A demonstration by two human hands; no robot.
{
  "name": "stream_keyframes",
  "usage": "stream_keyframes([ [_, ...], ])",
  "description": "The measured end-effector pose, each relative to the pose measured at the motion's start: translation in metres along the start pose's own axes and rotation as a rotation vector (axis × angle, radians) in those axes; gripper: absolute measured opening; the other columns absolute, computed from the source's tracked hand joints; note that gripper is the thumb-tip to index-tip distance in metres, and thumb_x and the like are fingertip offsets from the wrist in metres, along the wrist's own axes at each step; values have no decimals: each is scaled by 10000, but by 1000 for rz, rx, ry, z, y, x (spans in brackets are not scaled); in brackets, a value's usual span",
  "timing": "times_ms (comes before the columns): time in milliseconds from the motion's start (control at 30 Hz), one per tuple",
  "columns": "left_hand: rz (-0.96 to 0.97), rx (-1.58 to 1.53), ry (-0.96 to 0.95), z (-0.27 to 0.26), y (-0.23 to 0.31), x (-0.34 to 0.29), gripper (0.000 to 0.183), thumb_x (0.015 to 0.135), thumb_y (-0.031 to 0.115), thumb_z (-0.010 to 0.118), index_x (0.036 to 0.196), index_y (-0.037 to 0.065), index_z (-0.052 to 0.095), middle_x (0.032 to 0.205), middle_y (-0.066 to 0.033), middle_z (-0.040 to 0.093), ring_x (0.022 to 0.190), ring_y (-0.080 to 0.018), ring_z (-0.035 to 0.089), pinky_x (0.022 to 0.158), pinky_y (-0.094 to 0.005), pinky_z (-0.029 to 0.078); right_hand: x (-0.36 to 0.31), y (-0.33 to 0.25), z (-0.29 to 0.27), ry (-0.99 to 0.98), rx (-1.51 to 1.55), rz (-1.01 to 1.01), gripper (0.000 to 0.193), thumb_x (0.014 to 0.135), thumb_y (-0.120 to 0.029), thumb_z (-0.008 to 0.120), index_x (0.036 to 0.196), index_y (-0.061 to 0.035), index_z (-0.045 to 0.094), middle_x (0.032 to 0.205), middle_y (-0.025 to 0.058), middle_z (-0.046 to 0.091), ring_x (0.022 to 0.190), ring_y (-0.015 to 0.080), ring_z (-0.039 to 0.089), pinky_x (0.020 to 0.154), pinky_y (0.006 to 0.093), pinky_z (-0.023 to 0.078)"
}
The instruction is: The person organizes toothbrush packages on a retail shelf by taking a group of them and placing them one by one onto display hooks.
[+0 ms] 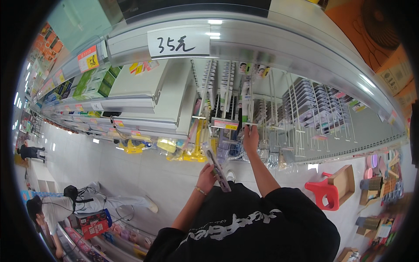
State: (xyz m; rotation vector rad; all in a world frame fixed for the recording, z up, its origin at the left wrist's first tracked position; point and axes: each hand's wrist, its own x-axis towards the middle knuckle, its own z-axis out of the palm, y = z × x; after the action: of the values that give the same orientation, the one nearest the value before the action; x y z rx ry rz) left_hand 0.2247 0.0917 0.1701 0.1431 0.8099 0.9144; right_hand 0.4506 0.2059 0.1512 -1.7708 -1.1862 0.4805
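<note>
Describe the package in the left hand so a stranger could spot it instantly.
Start at the white shelving rack across the top, then drop to the person's black shirt. At its upper left, the left hand, wearing a beaded bracelet, grips a long, slim, tilted package. Unlike the hanging packages, it is held off the rack.

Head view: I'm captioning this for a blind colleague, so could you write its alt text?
In a shop, the person's left hand holds a long, slim package while the right hand is raised to a display of hanging goods. A red stool stands at right; another person is at lower left.
</note>
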Motion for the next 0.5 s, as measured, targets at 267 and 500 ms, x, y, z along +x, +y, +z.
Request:
stream_keyframes([
  [267, 94, -35, 20, -11, 0, -13, 185, 875, 189, 478, 1028, 85, 478, 954, -66, 568, 922, -211, 550, 755, -361, 449, 52, 26, 40, 25, 179, -15, 445, 831, -67, 486, 1254, -8, 359, 1109, 240, 513, 1011, 396, 504, 822, 406, 427],
  [500, 96, -33, 39, -20, 2, -20, 142, 886, 203, 474, 974, 97, 503, 946, -47, 580, 900, -184, 551, 744, -350, 446, 49, 11, 45, 224, -125, -119, 456, 823, -136, 518, 1245, -31, 384, 1045, 233, 547, 918, 384, 551, 776, 415, 445],
])
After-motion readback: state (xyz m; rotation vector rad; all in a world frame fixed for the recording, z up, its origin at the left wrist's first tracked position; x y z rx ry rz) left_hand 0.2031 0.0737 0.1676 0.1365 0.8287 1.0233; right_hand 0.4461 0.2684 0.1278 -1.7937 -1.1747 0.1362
